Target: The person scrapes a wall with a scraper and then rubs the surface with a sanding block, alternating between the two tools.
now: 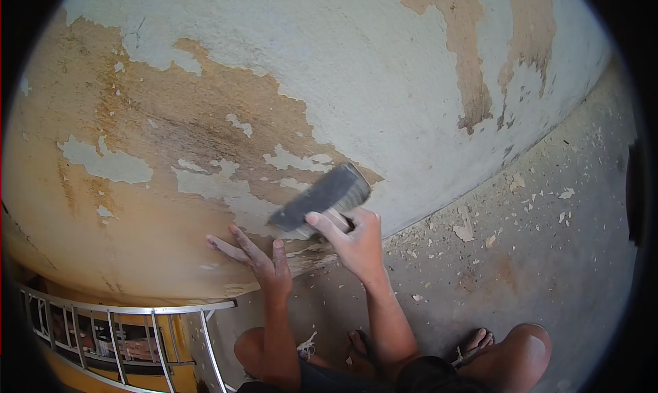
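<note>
My right hand (353,242) is closed around a wide scraper (312,200) with a dark, broad, flat blade, blurred by motion. The thumb presses along it, and the tool overlaps the lower part of the wall (404,105) where pale paint borders bare tan plaster. Just left of the scraper, my left hand (264,259) rests with dusty, spread fingertips at the wall surface, holding nothing. Around both hands the paint is peeled into ragged patches, with dark staining on the exposed plaster (185,132).
Paint flakes (465,230) litter the grey floor (541,283) along the wall's foot at right. A metal ladder (113,309) lies at lower left, close to the wall. My bent knees and sandalled feet (476,341) are at the bottom.
</note>
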